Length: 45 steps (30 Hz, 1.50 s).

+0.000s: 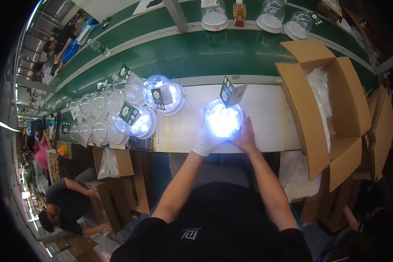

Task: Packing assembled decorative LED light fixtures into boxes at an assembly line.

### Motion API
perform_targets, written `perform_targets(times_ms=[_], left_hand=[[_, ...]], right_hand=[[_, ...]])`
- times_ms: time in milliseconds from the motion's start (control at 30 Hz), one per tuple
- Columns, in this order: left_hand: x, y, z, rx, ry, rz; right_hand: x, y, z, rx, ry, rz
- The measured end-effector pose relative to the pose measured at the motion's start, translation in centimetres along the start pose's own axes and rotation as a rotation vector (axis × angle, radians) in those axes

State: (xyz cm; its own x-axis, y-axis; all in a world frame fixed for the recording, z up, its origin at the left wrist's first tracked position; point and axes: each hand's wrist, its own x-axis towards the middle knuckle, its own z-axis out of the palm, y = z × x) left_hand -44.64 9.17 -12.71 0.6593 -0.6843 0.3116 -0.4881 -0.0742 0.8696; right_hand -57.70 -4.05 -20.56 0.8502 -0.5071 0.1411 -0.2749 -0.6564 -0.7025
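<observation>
A clear dome light (223, 118) glows bright white on the white worktop in front of me. A dark green and white hang tag (226, 91) stands up from its top. My left hand (201, 143), in a white glove, wraps its near left side; the glare washes out its fingers. Bare, my right hand (246, 136) presses along the right side with its fingers pointing away from me. To the left are two more lit dome lights, one farther back (170, 98) and one nearer (143, 123), both with tags.
Several unlit clear domes (91, 107) crowd the worktop's left end. An open cardboard box (308, 118) with plastic bags inside stands at the right. Beyond the worktop (262, 102) runs a green conveyor (231, 50). Domes and an amber bottle (239, 14) line a far ledge. A co-worker (65, 205) bends over boxes at lower left.
</observation>
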Motion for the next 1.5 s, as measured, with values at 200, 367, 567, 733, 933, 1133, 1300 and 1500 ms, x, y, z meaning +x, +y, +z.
perform_targets(times_ms=[200,367,567,733,933,1133,1300,1500], left_hand=[[1.9,2.7,0.4,0.446,0.162,0.085],[-1.7,-1.6,2.1,0.029,0.333,0.096],[-4.8,1.2,-0.6,0.113,0.161,0.028],[-0.8,6.5,-0.6,0.529,-0.120,0.530],[2.8,4.6,3.1,1.066,-0.430,0.585],[1.2,2.1,4.3,1.221,-0.464,0.861],[-2.6,0.2,3.0,0.758,-0.813,0.552],[4.7,13.1,-3.2,0.379,-0.777,0.625]], right_hand=[[0.2,-0.7,-0.2,0.004,0.007,-0.028],[0.4,-1.3,-0.2,-0.026,-0.023,0.009],[0.1,-0.6,-0.2,-0.009,-0.043,0.032],[-0.3,2.1,0.8,-0.150,0.055,-0.140],[-0.5,0.3,0.9,-0.090,0.005,-0.093],[-0.6,0.2,0.7,-0.021,0.051,-0.032],[-0.3,0.6,0.8,-0.151,0.058,-0.018],[-0.6,4.1,2.5,-0.200,0.066,-0.045]])
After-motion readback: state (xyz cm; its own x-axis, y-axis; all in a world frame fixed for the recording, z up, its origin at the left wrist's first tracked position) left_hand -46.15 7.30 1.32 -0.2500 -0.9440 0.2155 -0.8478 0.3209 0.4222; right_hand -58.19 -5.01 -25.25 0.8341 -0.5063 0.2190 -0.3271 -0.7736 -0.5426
